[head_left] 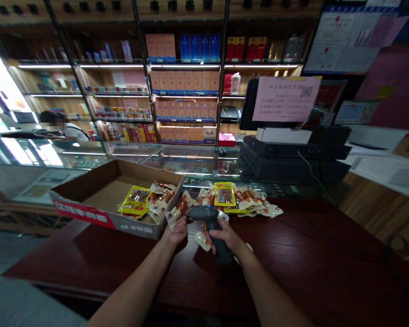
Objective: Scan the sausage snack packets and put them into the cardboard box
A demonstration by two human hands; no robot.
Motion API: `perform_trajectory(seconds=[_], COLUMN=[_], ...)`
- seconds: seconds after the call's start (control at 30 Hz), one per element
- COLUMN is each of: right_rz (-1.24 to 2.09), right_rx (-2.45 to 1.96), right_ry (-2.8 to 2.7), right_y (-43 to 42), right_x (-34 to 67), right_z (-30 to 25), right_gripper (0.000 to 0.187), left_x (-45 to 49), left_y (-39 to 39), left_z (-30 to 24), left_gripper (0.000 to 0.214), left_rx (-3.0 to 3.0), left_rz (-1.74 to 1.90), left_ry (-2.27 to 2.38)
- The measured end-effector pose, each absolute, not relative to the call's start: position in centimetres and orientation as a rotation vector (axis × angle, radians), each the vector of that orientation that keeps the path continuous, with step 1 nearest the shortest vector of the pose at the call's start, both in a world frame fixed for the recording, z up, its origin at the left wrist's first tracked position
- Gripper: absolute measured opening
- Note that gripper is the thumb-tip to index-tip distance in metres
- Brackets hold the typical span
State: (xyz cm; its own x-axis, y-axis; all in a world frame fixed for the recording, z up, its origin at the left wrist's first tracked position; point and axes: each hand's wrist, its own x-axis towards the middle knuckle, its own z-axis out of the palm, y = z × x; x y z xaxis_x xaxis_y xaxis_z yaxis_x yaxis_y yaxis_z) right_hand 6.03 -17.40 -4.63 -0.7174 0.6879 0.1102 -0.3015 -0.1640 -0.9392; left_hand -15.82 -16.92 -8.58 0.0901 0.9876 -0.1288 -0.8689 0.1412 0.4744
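Note:
My right hand (229,237) is wrapped round the handle of a dark grey barcode scanner (209,217), whose head points left. My left hand (177,230) pinches a small sausage snack packet (175,213) just in front of the scanner head. Another small packet (203,240) lies under the scanner, between my hands. Behind them a pile of snack packets (245,200), some in yellow wrappers, rests on the dark red counter (310,254). A shallow cardboard box (98,200) to the left holds more packets.
A black cash register with monitor and pink paper notice (286,136) stands at the back right. Glass display counters (129,156) and shelves of boxed goods fill the background. A person (59,125) sits at far left behind the glass.

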Motion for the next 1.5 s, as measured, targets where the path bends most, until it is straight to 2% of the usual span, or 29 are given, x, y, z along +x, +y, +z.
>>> perform_trajectory(seconds=[0.1,0.2,0.43,0.6,0.83,1.03,1.27,1.5], right_rz=[1.950,1.952,1.956,1.963,1.952,1.783,1.491,1.346], right_rx=[-0.475,-0.488,-0.489,-0.469,-0.477,-0.553,-0.692,-0.732], right_ry=[-1.491,-1.506,-1.513,-1.517,-1.482,-1.331,-1.035,-0.922], right_y=[-17.8,-18.3,-18.6,-18.3,-17.9,-16.8,-16.3,-17.5], right_x=[5.8,5.6,5.4,5.3,5.4,6.7,11.7,16.5], right_z=[-4.6,-4.4,-4.3,-4.6,-4.8,-4.0,-1.3,-1.1], right_gripper=[0.038,0.036,0.033,0.033,0.035,0.031,0.031,0.036], left_x=[-15.8,-15.7,-16.0,-15.9,-15.2,-13.9,-10.0,-3.9], left_y=[-16.9,-16.8,-16.4,-16.3,-16.8,-16.3,-14.2,-10.4], left_z=[-8.8,-9.1,-9.5,-8.6,-8.4,-7.8,-3.8,0.4], left_gripper=[0.036,0.045,0.044,0.028,0.028,0.034,0.032,0.065], left_rx=[0.307,0.296,0.288,0.307,0.348,0.531,0.832,1.048], left_rz=[1.406,1.373,1.302,1.278,1.321,1.127,1.376,1.276], left_ry=[0.524,0.562,0.460,0.419,0.410,0.628,0.839,0.923])
